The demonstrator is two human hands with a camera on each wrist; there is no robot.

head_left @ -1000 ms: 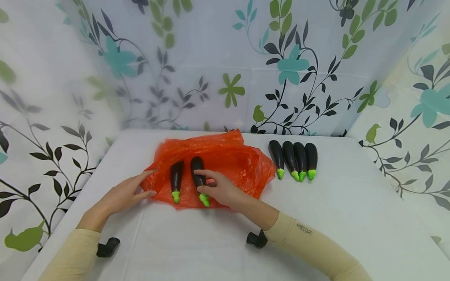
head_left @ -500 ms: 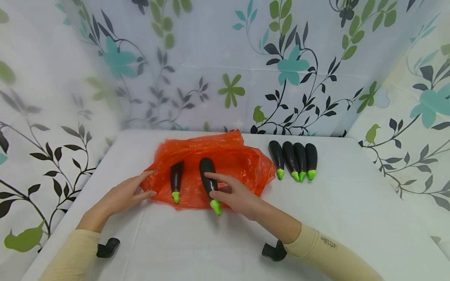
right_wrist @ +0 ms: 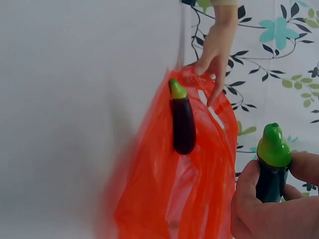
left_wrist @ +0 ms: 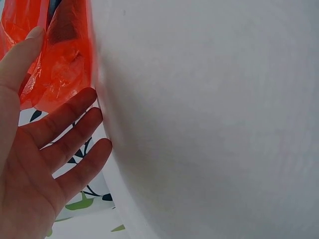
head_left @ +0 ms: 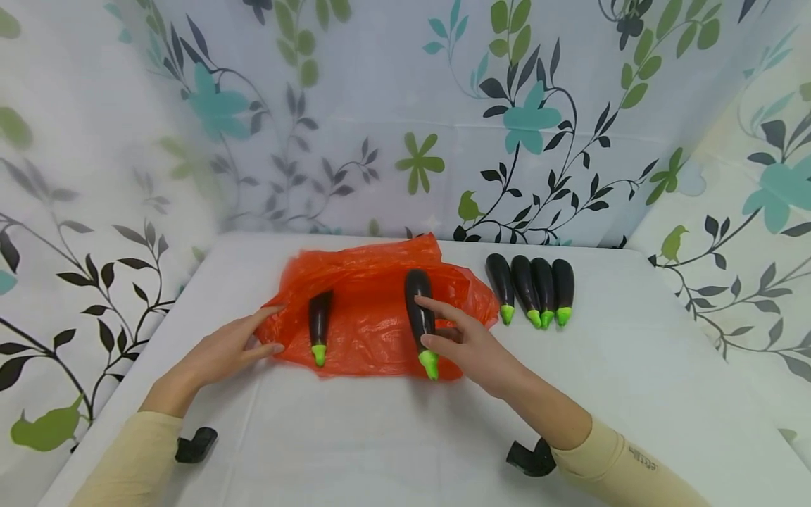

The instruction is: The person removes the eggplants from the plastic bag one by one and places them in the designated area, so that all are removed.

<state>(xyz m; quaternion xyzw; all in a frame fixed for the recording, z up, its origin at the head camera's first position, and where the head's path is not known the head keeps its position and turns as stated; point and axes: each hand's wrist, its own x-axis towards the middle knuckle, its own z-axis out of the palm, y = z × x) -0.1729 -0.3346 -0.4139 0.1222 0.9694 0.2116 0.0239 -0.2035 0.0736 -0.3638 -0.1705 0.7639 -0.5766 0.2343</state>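
My right hand pinches a dark purple eggplant with a bright green stem end, raised over the orange plastic bag. In the right wrist view, the thumb and fingers wrap the held eggplant just below its green cap. A second eggplant lies in the bag's left part, its far end under the plastic. My left hand touches the left edge of the bag, fingers extended and spread. In the left wrist view, nothing shows in that hand's palm.
Several more eggplants lie side by side on the white table, right of the bag. A black wrist device shows by the left sleeve and another by the right. Leaf-patterned cloth hangs behind and at the sides.
My right hand has moved right with the eggplant, from beside the other eggplant to over the bag's right half. My left hand has stayed in place.
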